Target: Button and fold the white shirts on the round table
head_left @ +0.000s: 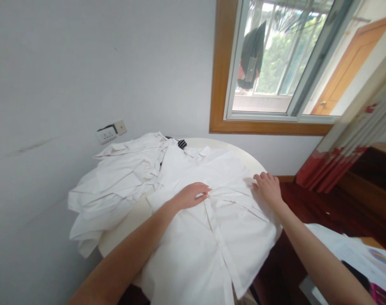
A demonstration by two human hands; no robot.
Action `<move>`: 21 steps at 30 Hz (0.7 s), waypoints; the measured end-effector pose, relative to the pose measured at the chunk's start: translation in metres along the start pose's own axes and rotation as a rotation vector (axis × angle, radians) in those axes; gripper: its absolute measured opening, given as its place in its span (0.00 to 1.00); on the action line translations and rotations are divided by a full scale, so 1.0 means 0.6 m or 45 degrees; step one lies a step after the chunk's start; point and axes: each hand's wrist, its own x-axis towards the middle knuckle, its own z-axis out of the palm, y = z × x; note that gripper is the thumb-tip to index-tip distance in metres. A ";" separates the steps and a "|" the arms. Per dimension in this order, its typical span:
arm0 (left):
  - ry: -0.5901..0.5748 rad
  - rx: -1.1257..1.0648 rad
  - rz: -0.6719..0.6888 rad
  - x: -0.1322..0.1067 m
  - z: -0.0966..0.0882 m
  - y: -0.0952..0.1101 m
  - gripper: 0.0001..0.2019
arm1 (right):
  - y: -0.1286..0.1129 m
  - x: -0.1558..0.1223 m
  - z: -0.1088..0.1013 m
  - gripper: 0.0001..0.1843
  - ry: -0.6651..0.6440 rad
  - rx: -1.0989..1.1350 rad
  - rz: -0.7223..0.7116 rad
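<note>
A white button-front shirt (212,245) lies spread across a round cream table (123,224). My left hand (193,195) rests palm down on the shirt near its middle fold, fingers stretched together and flat. My right hand (267,186) presses on the shirt's right edge near the table rim, fingers curled down onto the cloth. Whether the right hand pinches the fabric is hidden.
A pile of other white garments (117,182) lies on the table's left, hanging over the edge. A wall socket (108,133) sits above it. A window (275,63) is behind, a curtain (348,144) at the right. Papers (358,254) lie at lower right.
</note>
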 end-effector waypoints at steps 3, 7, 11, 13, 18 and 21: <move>0.065 0.057 -0.181 -0.003 0.004 -0.014 0.19 | -0.042 0.017 -0.017 0.17 0.016 0.152 -0.104; 0.009 0.378 -0.360 -0.015 0.017 -0.037 0.21 | -0.127 0.035 -0.008 0.23 -0.130 0.359 -0.346; -0.072 0.461 -0.391 -0.023 0.028 -0.044 0.22 | -0.180 0.035 0.023 0.33 -0.351 0.423 -0.336; -0.070 0.489 -0.384 -0.020 0.026 -0.039 0.23 | -0.183 0.035 0.034 0.34 -0.366 0.427 -0.322; 0.096 0.726 -0.472 -0.021 -0.017 -0.005 0.22 | -0.168 0.045 0.042 0.34 -0.362 0.401 -0.343; 0.204 0.872 -0.700 -0.055 -0.069 0.025 0.18 | -0.164 0.053 0.046 0.34 -0.351 0.378 -0.348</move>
